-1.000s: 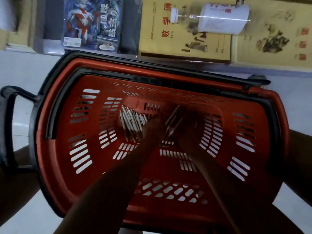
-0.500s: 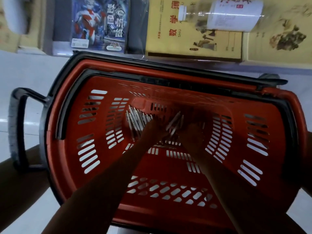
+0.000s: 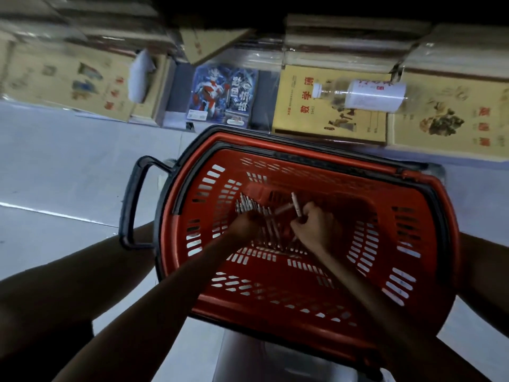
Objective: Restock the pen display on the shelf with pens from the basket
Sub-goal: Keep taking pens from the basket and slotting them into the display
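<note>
A red plastic basket (image 3: 413, 285) with a black rim stands on the floor between my legs. A heap of white pens (image 3: 248, 209) lies on its bottom at the far left. My left hand (image 3: 245, 226) rests on that heap, its fingers down among the pens; whether it grips any is hidden. My right hand (image 3: 314, 227) is closed around a few pens, and one white pen (image 3: 296, 206) sticks up out of the fist. The pen display and shelf are out of view.
The basket's black handle (image 3: 132, 202) juts out to the left over the pale tiled floor (image 3: 68, 175). Beyond the basket lie stacked yellow exercise books (image 3: 327, 106), a blue cartoon-cover book (image 3: 223, 97) and a clear plastic bottle (image 3: 371, 96).
The view has pulled back and tilted up, so more of the floor and book stacks shows. My right hand has lifted with pens in its fist; my left hand stays on the heap.
</note>
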The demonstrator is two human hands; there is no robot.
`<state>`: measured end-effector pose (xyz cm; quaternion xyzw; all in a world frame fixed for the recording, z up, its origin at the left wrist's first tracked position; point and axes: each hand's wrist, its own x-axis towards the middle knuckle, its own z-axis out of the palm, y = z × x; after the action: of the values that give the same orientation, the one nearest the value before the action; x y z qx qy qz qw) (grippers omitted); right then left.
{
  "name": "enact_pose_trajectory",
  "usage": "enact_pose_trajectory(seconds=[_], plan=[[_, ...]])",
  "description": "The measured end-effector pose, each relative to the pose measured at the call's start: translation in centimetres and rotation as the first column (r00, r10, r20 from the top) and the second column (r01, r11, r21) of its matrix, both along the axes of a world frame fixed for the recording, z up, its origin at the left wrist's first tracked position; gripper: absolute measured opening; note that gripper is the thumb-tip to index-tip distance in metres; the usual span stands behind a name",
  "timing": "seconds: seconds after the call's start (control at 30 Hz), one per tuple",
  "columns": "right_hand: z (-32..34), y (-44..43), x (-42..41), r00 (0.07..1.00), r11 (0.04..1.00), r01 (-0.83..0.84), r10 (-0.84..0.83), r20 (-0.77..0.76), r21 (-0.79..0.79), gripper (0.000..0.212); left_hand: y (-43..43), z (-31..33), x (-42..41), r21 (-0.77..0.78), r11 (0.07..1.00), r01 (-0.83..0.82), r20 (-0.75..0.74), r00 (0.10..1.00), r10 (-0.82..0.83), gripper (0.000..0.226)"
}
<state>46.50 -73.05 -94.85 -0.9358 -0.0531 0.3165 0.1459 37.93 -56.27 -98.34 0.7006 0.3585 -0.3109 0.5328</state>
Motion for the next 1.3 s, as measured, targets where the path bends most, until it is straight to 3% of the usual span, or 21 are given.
enact_pose_trajectory(seconds=[0.1,0.27,0.4,0.5,0.7,0.93,1.03,1.2,1.3], plan=[[3.9,0.4,-1.1,0.993,0.992,0.079,-0.087,0.076,0.102,0.011,0.4,3.1,-0.9,-0.012,0.996,-0.093,0.01,0.996,0.093,0.025],[8.5,0.4,-2.1,0.986,0.956,0.119,-0.146,0.082,0.269,0.004,-0.7,8.1,-2.1,-0.144,0.89,-0.432,0.081,0.892,0.446,0.006],[11.7,-0.1,-2.8,0.994,0.937,0.087,-0.106,0.04,0.338,0.014,-1.8,12.2,-3.1,-0.163,0.839,-0.519,0.212,0.812,0.544,0.01],[14.5,-0.4,-3.0,0.995,0.925,0.088,-0.103,0.02,0.369,0.019,-2.5,15.6,-3.8,-0.281,0.787,-0.549,0.222,0.761,0.61,0.017],[20.7,-1.4,-3.1,0.98,0.845,0.164,-0.197,0.011,0.509,0.011,-2.6,22.4,-4.9,-0.304,0.827,-0.473,0.333,0.761,0.557,0.021],[27.1,-2.5,-3.5,0.964,0.709,0.132,-0.255,0.077,0.693,0.011,-2.9,28.4,-4.6,-0.485,0.735,-0.474,0.378,0.644,0.665,0.041],[30.0,-2.6,-3.6,0.955,0.6,0.134,-0.291,0.059,0.789,0.007,-3.5,31.3,-4.2,-0.488,0.773,-0.405,0.483,0.612,0.626,0.032],[34.9,-2.4,-3.1,0.944,0.402,0.192,-0.324,-0.057,0.895,0.009,-4.7,36.3,-3.9,-0.284,0.887,-0.365,0.747,0.496,0.443,0.013],[38.3,-2.0,-2.9,0.947,0.342,0.194,-0.31,-0.085,0.919,0.021,-5.2,39.1,-3.1,-0.369,0.873,-0.319,0.769,0.422,0.479,0.005]])
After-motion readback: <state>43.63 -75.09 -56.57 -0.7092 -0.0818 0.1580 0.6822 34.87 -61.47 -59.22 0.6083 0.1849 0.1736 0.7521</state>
